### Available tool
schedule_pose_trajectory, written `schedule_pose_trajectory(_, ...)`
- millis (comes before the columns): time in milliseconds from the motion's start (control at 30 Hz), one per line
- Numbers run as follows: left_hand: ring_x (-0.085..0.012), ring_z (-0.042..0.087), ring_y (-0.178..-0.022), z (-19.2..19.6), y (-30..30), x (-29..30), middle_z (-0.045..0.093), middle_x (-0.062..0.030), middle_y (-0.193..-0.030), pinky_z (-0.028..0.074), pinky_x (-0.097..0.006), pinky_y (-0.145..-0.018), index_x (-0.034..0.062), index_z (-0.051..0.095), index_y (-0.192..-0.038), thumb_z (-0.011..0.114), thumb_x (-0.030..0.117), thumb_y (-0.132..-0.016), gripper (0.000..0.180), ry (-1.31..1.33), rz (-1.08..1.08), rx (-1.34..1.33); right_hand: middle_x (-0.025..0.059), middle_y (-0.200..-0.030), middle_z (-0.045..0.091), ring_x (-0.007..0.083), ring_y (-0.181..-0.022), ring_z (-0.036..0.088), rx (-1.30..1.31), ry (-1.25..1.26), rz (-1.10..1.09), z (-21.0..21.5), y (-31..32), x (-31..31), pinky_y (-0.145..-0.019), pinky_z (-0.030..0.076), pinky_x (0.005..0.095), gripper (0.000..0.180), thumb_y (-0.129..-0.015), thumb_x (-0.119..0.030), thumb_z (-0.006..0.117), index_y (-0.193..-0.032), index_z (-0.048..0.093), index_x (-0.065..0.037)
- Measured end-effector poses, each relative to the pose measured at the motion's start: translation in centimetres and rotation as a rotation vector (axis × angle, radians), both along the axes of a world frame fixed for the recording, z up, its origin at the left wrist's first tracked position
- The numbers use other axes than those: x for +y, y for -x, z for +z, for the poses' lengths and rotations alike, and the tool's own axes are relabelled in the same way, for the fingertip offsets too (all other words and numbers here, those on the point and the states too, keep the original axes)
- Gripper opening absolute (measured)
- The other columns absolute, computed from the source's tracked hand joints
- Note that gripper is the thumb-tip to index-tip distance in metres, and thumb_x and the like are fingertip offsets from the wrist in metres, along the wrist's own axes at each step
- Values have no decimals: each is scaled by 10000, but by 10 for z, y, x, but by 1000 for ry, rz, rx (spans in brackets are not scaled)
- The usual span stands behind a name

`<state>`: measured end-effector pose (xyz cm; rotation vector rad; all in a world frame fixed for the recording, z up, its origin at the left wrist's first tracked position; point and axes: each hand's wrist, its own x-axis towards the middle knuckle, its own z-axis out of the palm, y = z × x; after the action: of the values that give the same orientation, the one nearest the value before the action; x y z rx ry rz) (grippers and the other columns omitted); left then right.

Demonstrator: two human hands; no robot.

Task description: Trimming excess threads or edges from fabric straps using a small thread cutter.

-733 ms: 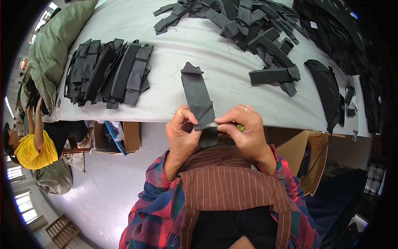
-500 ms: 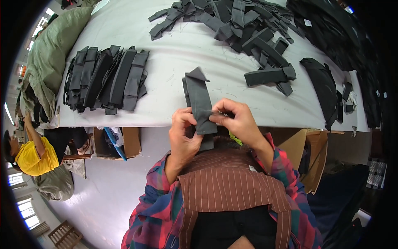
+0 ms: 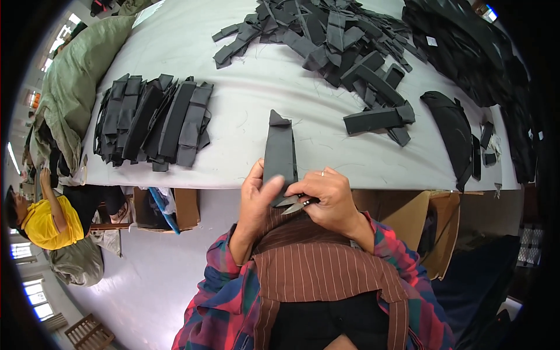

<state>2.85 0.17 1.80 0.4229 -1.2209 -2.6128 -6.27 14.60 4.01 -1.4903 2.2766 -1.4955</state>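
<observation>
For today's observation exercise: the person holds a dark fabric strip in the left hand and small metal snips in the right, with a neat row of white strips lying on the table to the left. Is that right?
Not quite. The head view shows the neat row of strips on the table is black, not white. The rest stands: left hand on the dark fabric strip, right hand holding small metal snips.

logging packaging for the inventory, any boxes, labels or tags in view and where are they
Open brown cardboard box: on the floor under the table's near edge, left of the hands, with blue and white things sticking out.
Brown cardboard carton: below the table edge on the right, flaps open, dark inside.
Small white tag: a little square on the black fabric heap at the table's far right; too small to make out.
No screens or signs show.
</observation>
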Motion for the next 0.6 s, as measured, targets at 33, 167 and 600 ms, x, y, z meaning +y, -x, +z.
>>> schedule_pose_trajectory(33, -113, 544, -1014, 1, 0, 1, 571, -57, -1134, 442, -266, -902, 1, 474, -1245, 586, 26, -868, 394, 120, -8, -25, 4, -650, 571, 172, -610, 550, 25, -50, 27, 1, 1, 2, -586, 333, 308, 236, -647, -33, 693, -866, 680, -119)
schedule_pose_trajectory(167, -106, 553, -995, 4, -1, 0, 575, -61, -1134, 467, -265, -873, -2, 488, -1217, 592, 18, -873, 360, 154, 14, -50, 38, -790, 594, 218, -740, 561, -71, -17, -122, 16, 13, 8, -680, 363, 332, 308, -719, -207, 755, -992, 656, -105)
schedule_pose_trajectory(600, -108, 541, -1029, 3, -4, 5, 580, -52, -1132, 426, -255, -915, -16, 492, -1243, 573, -36, -853, 399, 224, -27, -85, 5, -719, 631, 198, -645, 559, -58, -15, -268, 5, 15, 6, -622, 353, 326, 106, -761, -161, 731, -843, 677, -122)
